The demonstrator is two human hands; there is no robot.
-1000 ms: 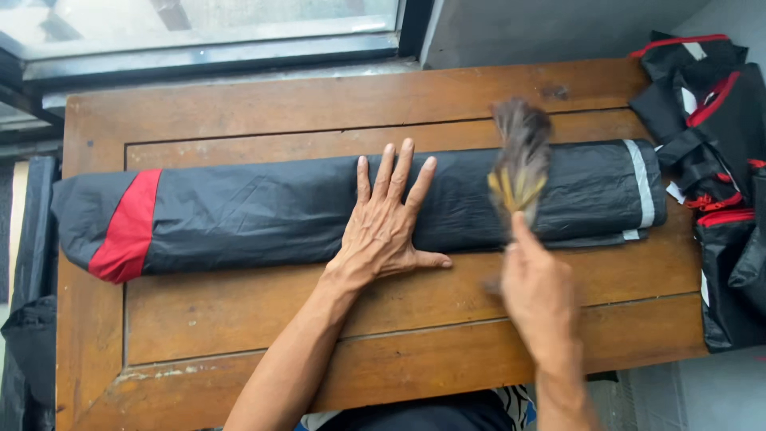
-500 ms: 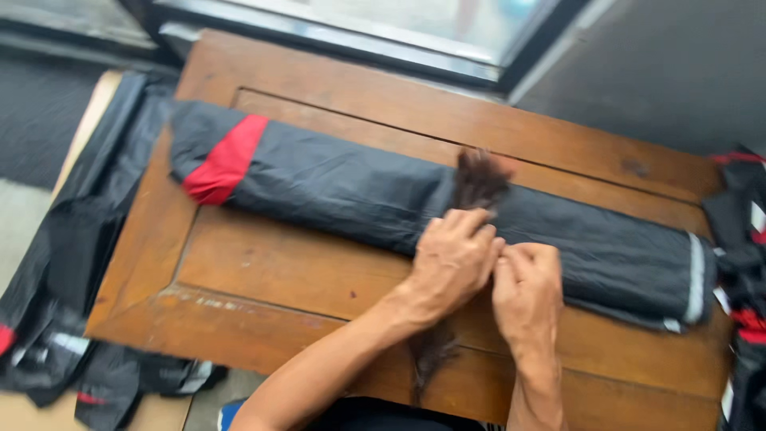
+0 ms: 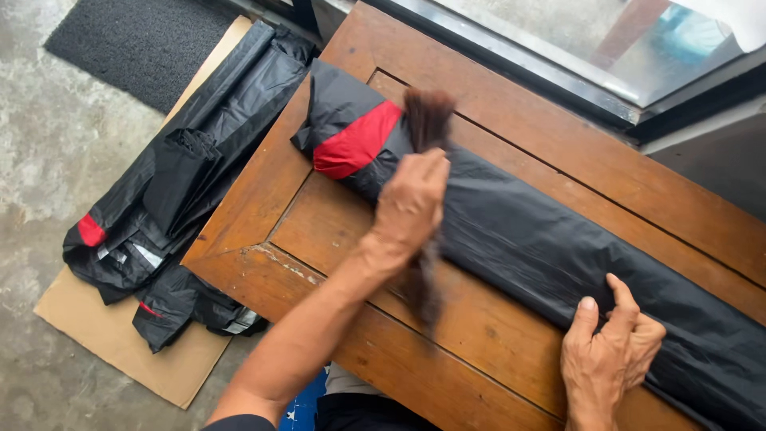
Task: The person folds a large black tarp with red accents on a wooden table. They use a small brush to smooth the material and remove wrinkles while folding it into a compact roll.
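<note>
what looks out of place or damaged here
The pile of black bags lies crumpled on cardboard on the floor, not on the table. The table's near left edge is scuffed, its finish worn pale. The left hand grips a dark brush over the long black roll.

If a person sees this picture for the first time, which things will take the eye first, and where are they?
First comes the long black roll of fabric with a red band, lying slantwise across the wooden table. The left hand holds a dark brush against it near the red end, while the right hand presses its near edge. More black bundles lie on cardboard on the floor at left.
</note>
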